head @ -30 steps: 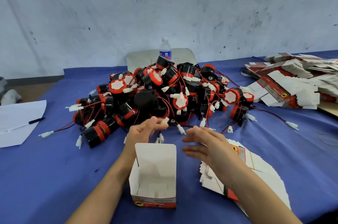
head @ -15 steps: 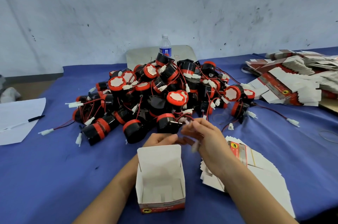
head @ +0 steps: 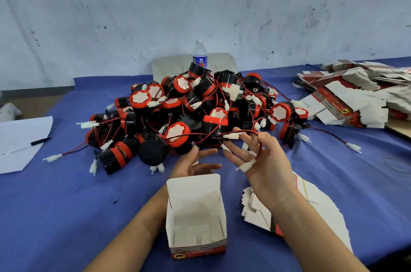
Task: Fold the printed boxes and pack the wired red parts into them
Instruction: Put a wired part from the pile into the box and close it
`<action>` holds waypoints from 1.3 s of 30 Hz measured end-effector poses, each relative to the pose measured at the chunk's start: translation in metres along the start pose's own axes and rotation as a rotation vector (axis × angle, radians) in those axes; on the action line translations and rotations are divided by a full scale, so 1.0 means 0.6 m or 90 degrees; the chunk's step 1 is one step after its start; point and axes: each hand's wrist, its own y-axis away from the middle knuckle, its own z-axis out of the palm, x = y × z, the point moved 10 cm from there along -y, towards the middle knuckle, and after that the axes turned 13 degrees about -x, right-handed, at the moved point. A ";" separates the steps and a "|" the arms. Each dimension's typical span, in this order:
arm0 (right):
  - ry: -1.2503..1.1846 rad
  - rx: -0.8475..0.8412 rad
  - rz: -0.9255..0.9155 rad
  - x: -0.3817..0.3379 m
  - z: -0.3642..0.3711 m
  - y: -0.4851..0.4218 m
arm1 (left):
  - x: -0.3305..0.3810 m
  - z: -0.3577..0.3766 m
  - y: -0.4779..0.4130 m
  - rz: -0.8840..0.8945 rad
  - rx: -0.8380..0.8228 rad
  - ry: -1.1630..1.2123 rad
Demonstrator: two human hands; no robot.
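Observation:
A folded printed box (head: pixel 195 222) stands open-topped on the blue cloth, close in front of me. Behind it my left hand (head: pixel 196 160) lies palm up with relaxed fingers, its thumb touching a red-capped black part (head: pixel 176 136) at the pile's front edge. My right hand (head: pixel 264 160) is raised with spread fingers. That part's red-and-black wire (head: pixel 235 132) is looped around them, and a white connector (head: pixel 246 166) sits at the thumb. A big pile of wired red parts (head: pixel 200 102) fills the middle of the table.
A fanned stack of flat boxes (head: pixel 315 202) lies under my right forearm. More flat boxes (head: pixel 355 98) are heaped at the far right. A water bottle (head: pixel 200 54) stands behind the pile. White paper (head: pixel 20 136) with a pen (head: pixel 40 141) lies left.
My right hand has lifted and spread, drawing the wire up around its fingers. My left hand has turned palm up against the part. The view moved closer to the box.

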 end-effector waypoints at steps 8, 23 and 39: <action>0.154 0.041 -0.006 -0.006 -0.011 0.007 | 0.007 -0.002 -0.006 0.039 -0.117 0.149; 0.190 0.157 0.047 0.005 -0.044 0.022 | 0.016 0.011 -0.005 0.079 -0.211 0.239; 0.158 0.062 -0.037 -0.044 -0.016 0.011 | 0.033 -0.001 -0.007 0.152 -0.157 0.212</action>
